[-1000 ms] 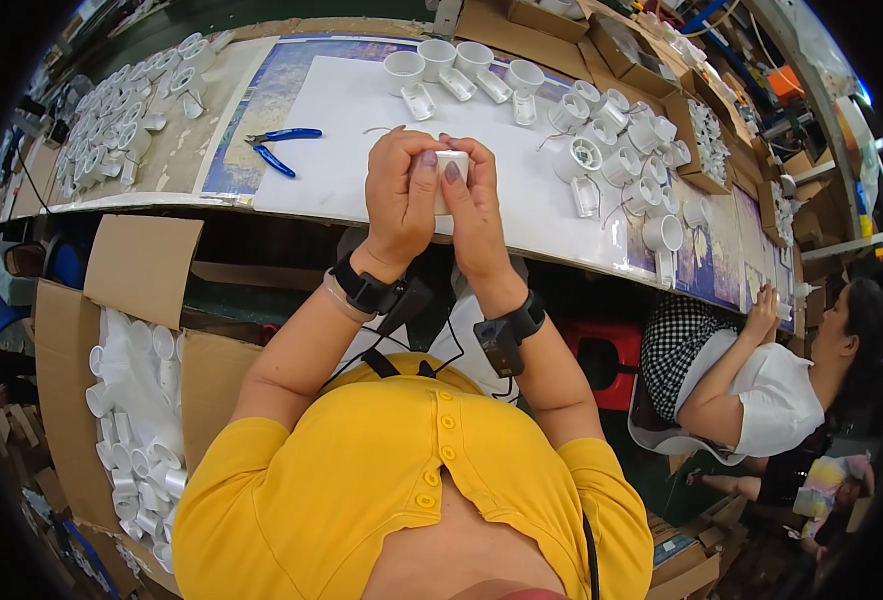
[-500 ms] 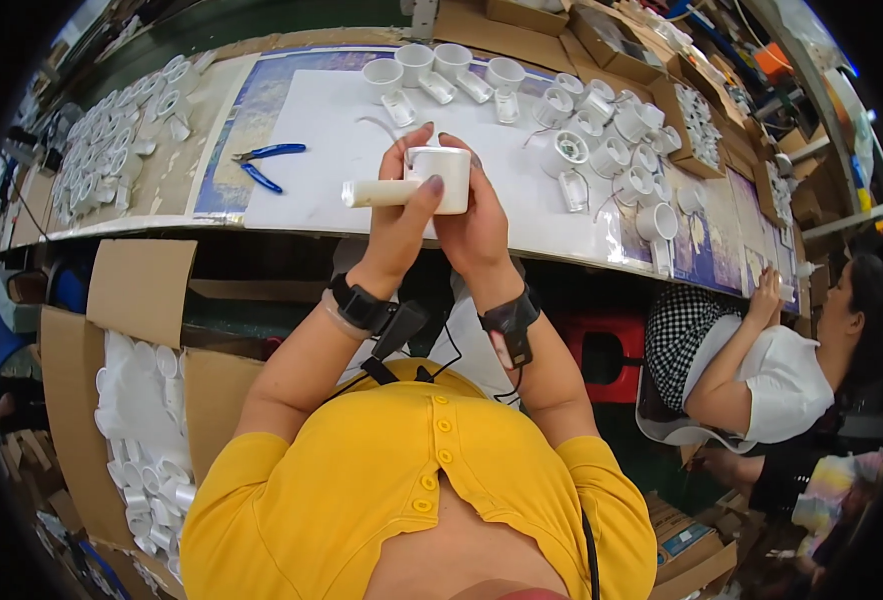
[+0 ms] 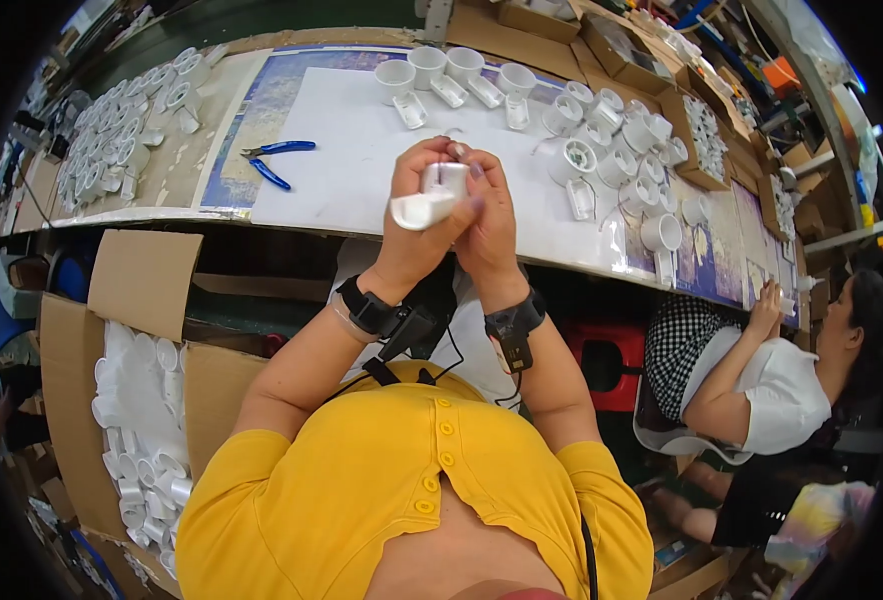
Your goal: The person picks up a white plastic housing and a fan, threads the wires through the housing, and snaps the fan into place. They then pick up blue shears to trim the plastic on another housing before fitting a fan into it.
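Observation:
Between my two hands, above the near part of the white work sheet (image 3: 332,130), I hold a white plastic cup-shaped housing (image 3: 446,178) with a stubby side arm. Its side arm points toward the lower left. My left hand (image 3: 417,215) wraps it from the left, thumb across the front. From the other side my right hand (image 3: 489,215) closes on it, fingertips meeting the left ones at the top. The fingers hide much of the part. Blue-handled cutters (image 3: 280,162) lie with handles spread, left of my hands. A row of similar white housings (image 3: 428,68) stands beyond.
More housings, some with wires, crowd the table's right (image 3: 617,165); many others cover its left end (image 3: 112,140). An open cardboard box (image 3: 67,400) of white parts sits at my lower left. A co-worker (image 3: 762,385) sits at the right, near a red stool (image 3: 607,375).
The housing has turned in my hands: its side arm pointed straight left and now tilts down toward me, showing its hollow side. My fingers have closed further over the top.

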A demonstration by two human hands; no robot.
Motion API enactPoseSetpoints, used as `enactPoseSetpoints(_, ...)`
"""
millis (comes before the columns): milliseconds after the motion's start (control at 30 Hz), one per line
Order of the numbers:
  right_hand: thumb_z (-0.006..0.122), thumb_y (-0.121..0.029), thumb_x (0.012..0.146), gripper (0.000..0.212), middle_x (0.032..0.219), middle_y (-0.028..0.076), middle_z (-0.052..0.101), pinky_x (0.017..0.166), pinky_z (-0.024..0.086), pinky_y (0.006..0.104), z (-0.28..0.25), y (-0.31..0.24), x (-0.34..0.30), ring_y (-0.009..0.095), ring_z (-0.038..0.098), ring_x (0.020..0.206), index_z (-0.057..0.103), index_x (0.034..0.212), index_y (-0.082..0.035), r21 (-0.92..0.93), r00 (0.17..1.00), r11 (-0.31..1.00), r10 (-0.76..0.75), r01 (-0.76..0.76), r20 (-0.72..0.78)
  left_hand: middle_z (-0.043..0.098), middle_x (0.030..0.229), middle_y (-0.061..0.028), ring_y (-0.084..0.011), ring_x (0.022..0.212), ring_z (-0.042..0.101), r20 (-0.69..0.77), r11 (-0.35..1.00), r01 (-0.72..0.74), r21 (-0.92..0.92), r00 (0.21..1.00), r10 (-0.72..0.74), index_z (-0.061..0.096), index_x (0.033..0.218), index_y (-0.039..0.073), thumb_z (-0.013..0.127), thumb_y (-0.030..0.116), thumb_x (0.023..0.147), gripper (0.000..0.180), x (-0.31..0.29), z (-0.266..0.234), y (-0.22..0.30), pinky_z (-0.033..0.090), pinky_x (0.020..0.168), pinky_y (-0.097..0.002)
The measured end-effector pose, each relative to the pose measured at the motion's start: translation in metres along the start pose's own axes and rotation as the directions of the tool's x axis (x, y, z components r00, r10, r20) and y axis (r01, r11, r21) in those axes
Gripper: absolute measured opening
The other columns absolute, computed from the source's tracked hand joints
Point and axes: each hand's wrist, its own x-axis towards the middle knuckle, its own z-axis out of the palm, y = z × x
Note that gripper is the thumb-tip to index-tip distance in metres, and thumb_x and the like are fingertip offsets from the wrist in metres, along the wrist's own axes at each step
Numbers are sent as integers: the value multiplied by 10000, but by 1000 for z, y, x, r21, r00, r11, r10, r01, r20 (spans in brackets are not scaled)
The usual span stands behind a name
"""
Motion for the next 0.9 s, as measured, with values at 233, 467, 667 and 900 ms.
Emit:
enactPoseSetpoints(233, 490, -163, 937, 201, 1073, 64, 545, 865, 457, 284, -16, -8, 2, 148, 547, 992, 465, 1117, -75, -70, 981, 979, 193, -193, -3, 403, 1304, -173, -333, 1267, 355, 80, 970, -115, 215, 992, 100, 475, 1167, 55, 806, 289, 674, 638, 1, -3, -13, 301, 1047, -420)
enactPoseSetpoints(467, 514, -65, 869, 335, 1195, 130, 526, 916, 441, 309, -42, -24, 6, 205, 528, 1083, 414, 1189, -63, -288, 974, 931, 224, -222, -27, 289, 1426, -208, -325, 1294, 365, 377, 989, 145, 23, 915, -143, 313, 1367, 42, 793, 293, 718, 845, -12, -35, 2, 349, 1028, -399)
enactPoseSetpoints(667, 579, 7, 818, 434, 1290, 175, 489, 982, 413, 343, -27, -40, 9, 247, 501, 1164, 416, 1217, -45, -641, 982, 765, 68, 64, 179, 489, 1267, -187, -259, 1143, 513, 542, 880, 417, 228, 697, -471, 269, 1397, 15, 719, 252, 799, 785, 8, -56, 36, 438, 929, -357)
enactPoseSetpoints(900, 631, -41, 838, 455, 1312, 152, 482, 995, 399, 369, -3, -20, 16, 252, 488, 1188, 432, 1247, -25, -654, 929, 686, -88, 319, 360, 646, 967, -110, -164, 845, 635, 482, 843, 441, 308, 691, -538, 315, 1364, -7, 589, 241, 902, 592, 11, -83, 43, 504, 773, -291)
